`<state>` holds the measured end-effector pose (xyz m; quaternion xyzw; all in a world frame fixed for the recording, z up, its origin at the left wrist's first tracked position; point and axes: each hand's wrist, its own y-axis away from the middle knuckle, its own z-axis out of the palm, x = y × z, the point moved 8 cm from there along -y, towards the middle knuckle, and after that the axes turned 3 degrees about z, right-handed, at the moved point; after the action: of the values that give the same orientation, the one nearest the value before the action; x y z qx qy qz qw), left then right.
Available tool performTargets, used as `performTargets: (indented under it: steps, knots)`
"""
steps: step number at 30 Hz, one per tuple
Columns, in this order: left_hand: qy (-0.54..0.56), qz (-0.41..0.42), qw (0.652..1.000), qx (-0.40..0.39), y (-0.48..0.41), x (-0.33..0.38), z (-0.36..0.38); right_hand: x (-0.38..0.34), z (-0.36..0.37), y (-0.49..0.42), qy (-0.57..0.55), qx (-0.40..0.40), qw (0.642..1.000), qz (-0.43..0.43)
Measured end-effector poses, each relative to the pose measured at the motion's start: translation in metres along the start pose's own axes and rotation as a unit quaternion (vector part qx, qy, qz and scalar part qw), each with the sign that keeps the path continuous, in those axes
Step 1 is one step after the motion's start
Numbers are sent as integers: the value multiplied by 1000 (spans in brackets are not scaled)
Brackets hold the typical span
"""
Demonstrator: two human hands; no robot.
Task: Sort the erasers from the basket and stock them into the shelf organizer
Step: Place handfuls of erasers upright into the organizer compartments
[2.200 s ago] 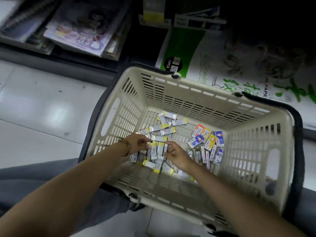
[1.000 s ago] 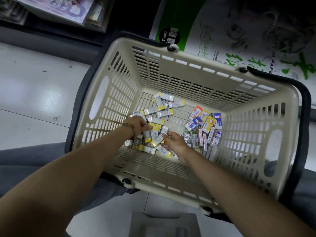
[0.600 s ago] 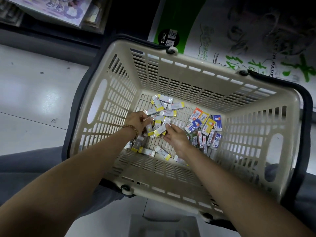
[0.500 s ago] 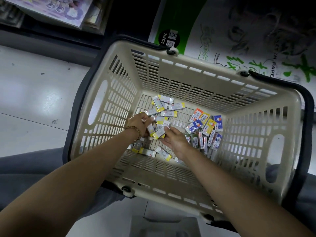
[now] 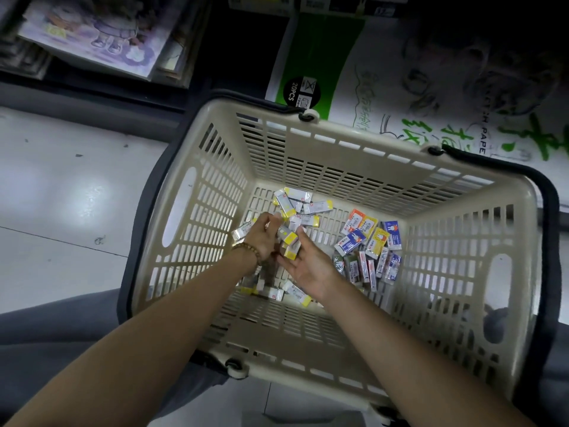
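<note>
yellow-ended erasers (image 5: 311, 221): loose on the basket (image 5: 354, 143) floor toward its far wall, just beyond the left hand (image 5: 261, 238), which clasps a gathered bunch; right hand (image 5: 311, 269), touching it, pinches one more, apparently feeding that bunch.

We are seeing glossy white floor tiles (image 5: 55, 272) reflecting light, and a dark shelf (image 5: 92, 87) carrying stacked books (image 5: 92, 35) beyond.

We see glossy white floor tiles (image 5: 61, 195) at the frame's left; the beige basket (image 5: 354, 140) sits centre, erasers (image 5: 311, 208) strewn across its bottom.
</note>
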<state>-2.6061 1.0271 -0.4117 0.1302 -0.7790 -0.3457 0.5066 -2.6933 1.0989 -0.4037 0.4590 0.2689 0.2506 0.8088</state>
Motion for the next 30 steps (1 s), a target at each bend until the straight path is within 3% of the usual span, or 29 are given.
performTargets:
  steps: [4, 10, 16, 24, 27, 30]
  knots:
    - [84, -11, 996, 2, 3, 10, -2, -30, 4, 15, 83, 40, 993, -73]
    - [228, -89, 965, -90, 20, 24, 8, -55, 15, 42, 208, 36, 967, -144]
    - [406, -110, 898, -126, 38, 43, 0, -75, 9, 65, 215, 68, 954, -198]
    - [318, -67, 932, -162, 50, 51, 12, -76, 34, 80, 302, 72, 923, -229]
    - [288, -25, 948, -132, 48, 49, -1, -70, 43, 80, 361, 26, 906, -221]
    - [280, -23, 956, -89, 45, 48, -20, -72, 33, 76, 347, 10, 913, -214]
